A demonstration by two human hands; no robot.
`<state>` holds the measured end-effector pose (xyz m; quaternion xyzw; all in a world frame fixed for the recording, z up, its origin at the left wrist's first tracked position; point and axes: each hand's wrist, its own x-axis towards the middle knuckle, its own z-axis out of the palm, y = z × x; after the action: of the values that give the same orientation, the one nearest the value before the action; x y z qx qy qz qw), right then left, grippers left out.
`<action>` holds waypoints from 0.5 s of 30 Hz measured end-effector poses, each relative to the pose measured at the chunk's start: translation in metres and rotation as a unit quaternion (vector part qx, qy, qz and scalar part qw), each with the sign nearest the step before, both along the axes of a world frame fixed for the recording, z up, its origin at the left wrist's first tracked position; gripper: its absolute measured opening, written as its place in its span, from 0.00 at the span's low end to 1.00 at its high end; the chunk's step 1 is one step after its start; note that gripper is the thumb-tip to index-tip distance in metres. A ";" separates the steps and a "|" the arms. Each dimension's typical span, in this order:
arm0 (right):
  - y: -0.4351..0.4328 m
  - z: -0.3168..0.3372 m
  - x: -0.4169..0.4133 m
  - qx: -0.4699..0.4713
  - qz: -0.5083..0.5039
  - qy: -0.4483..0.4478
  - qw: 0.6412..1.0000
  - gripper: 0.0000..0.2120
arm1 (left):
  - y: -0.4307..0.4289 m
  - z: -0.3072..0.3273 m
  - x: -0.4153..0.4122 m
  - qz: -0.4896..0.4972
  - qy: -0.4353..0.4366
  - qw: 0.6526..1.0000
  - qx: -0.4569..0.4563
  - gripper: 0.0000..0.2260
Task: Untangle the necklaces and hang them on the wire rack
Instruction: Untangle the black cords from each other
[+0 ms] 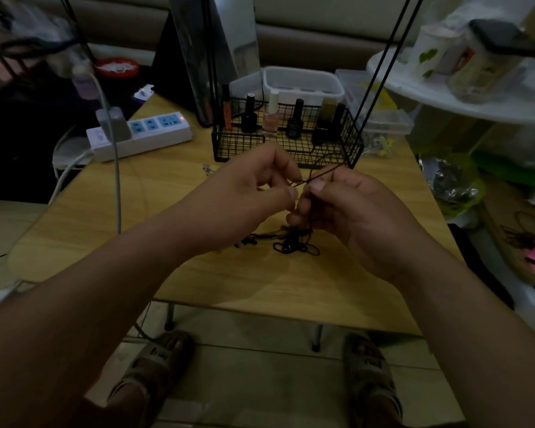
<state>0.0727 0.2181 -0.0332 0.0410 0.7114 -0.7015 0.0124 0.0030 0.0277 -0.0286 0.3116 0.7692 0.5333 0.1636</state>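
A tangle of dark cord necklaces [294,247] lies on the wooden table [198,267], with strands rising into my hands. My left hand [254,186] pinches a thin dark cord between thumb and fingertips. My right hand [346,208] pinches the same cord a finger's width to the right, and one strand runs up and right from it. Both hands hover above the tangle, just in front of the black wire rack [286,146]. A small silver pendant [207,169] lies on the table left of the rack.
The wire rack's basket holds several nail polish bottles [271,115], and its black uprights [380,72] rise at the right. A white power strip [142,135] with a plugged cable lies at the table's left. White plastic boxes [303,84] stand behind. Cluttered shelves sit at the right.
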 end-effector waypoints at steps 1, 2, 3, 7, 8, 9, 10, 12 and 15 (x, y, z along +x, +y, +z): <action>-0.001 0.001 0.000 -0.001 0.005 -0.004 1.000 0.07 | 0.000 -0.001 0.000 0.000 0.014 1.000 -0.004 0.06; -0.001 0.002 0.001 0.000 0.011 -0.006 1.000 0.08 | -0.001 -0.001 0.000 -0.001 0.024 1.000 -0.003 0.06; -0.002 0.003 0.001 0.000 0.015 -0.009 1.000 0.09 | -0.001 -0.002 0.000 0.000 0.033 0.999 0.001 0.06; -0.003 0.005 0.003 -0.002 0.028 -0.022 0.999 0.13 | -0.002 -0.001 0.001 0.008 0.086 0.996 0.015 0.05; -0.002 0.005 0.003 0.016 0.027 -0.022 0.999 0.14 | -0.002 -0.002 0.000 0.009 0.097 0.995 0.018 0.04; -0.002 0.005 0.003 0.038 0.024 -0.019 0.999 0.15 | -0.002 -0.002 0.000 0.012 0.110 0.994 0.017 0.03; -0.001 0.006 0.003 0.060 0.018 -0.015 0.998 0.14 | -0.003 -0.003 0.000 0.016 0.123 0.992 0.013 0.02; -0.001 0.006 0.003 0.103 0.003 -0.007 0.995 0.11 | -0.003 -0.005 -0.002 0.023 0.145 0.989 0.002 0.02; 0.000 0.007 0.004 0.151 -0.009 0.008 0.988 0.09 | -0.002 -0.008 -0.002 0.020 0.160 0.987 -0.007 0.01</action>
<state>0.0766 0.2180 -0.0261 0.0433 0.8090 -0.5862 -0.0055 0.0005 0.0253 -0.0362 0.3761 0.7952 0.4747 0.0301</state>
